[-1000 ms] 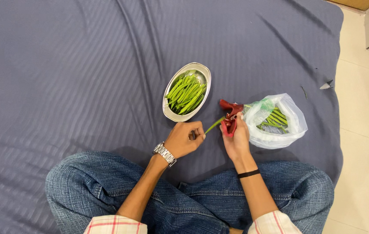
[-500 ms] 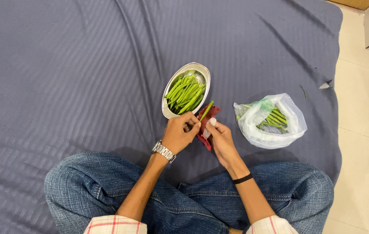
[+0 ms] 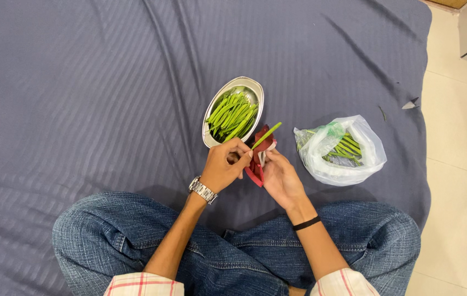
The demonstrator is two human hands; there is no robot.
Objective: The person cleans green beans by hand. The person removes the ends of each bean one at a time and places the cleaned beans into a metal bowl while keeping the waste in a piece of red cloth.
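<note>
Dish (image 3: pixel 211 140) of green beans looks well filled. Left hand (image 3: pixel 223 166) pinches one bean (image 3: pixel 266 135), right hand (image 3: pixel 280 176) closed on a red cloth (image 3: pixel 256 160) around its base. Plastic bag (image 3: pixel 321 164) has several left: roughly past halfway.

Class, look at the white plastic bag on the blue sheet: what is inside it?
Inside the plastic bag, long green pods show through its open mouth and thin film. How many lie deeper cannot be seen, since the crumpled plastic covers them.
</note>
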